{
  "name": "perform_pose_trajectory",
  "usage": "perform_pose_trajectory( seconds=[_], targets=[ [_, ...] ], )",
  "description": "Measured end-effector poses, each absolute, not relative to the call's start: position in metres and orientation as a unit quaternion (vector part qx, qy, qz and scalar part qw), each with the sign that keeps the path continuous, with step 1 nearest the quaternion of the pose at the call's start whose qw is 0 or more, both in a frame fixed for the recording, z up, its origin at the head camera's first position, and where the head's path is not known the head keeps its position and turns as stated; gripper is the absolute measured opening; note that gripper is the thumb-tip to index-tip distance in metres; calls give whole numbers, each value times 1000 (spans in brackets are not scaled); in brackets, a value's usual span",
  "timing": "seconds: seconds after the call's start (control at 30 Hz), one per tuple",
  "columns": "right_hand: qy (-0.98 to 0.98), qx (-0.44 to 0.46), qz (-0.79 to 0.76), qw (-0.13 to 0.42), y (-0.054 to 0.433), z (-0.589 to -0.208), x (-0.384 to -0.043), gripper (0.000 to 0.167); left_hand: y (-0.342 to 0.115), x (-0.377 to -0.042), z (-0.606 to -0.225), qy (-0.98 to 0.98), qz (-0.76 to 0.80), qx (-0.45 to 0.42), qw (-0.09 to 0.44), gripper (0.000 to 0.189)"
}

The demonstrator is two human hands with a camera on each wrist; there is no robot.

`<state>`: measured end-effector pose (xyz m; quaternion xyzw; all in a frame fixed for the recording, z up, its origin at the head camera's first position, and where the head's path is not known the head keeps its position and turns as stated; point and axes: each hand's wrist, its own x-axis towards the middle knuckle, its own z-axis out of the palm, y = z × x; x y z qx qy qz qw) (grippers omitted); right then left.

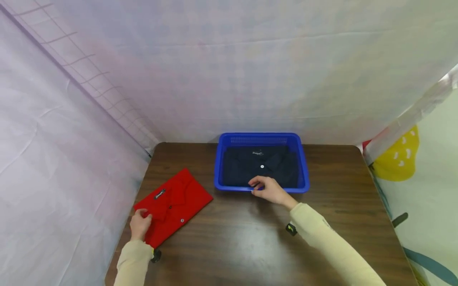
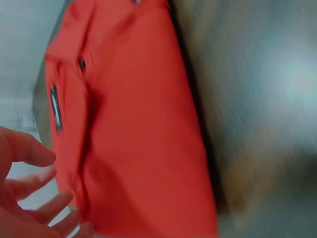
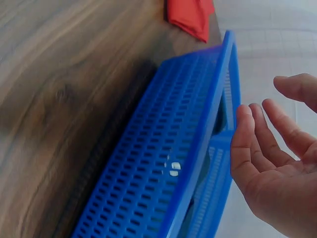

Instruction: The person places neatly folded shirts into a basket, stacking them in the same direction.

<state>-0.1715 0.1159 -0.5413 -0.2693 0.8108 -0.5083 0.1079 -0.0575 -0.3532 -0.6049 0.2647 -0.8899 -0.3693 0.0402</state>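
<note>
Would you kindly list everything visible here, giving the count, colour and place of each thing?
folded shirt: one, red, left part of the table, near its left edge.
folded dark shirt: one, navy or black, inside the basket.
basket: one, blue slotted plastic, middle of the table toward the back.
table: one, dark brown wood grain.
cloth backdrop: pale sheets behind and at left.
printed cloth: one, pale with a yellow shape, at right.
left hand: one, at the red shirt's near corner.
right hand: one, fingers relaxed at the basket's near rim.
</note>
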Motion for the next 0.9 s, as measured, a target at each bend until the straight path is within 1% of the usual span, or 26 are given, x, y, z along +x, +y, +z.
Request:
perform_pose_trajectory(
  seconds=[0.1, 0.27, 0.43, 0.53, 0.63, 0.67, 0.83, 0.87, 0.9],
  targets=[
    [809, -270, -511, 110, 109, -544, -168, 27, -365, -43, -609, -889, -347, 295, 41, 40],
    [806, -271, -514, 114, 99, -548, -159, 25, -370, -29, -609, -860, -376, 342, 30, 47],
    [787, -310, -520, 119, 88, -560, -153, 25, -366, -27, -606, -806, -458, 374, 17, 56],
    [779, -346, -511, 112, 80, -571, -152, 24, -363, -29, -603, -771, -497, 398, 10, 61],
    [786, -369, -485, 107, 70, -579, -150, 25, -361, -30, -602, -753, -512, 414, 14, 64],
    [788, -384, -472, 96, 65, -590, -151, 25, -361, -30, -602, -748, -515, 418, 15, 65],
    [825, -387, -396, 115, 38, -596, -138, 41, -357, -29, -603, -748, -519, 414, 11, 66],
    [832, -386, -379, 122, 32, -598, -135, 45, -356, -28, -605, -749, -519, 411, 9, 65],
    [842, -374, -363, 138, 26, -592, -131, 49, -355, -28, -606, -753, -519, 406, 6, 63]
  ],
)
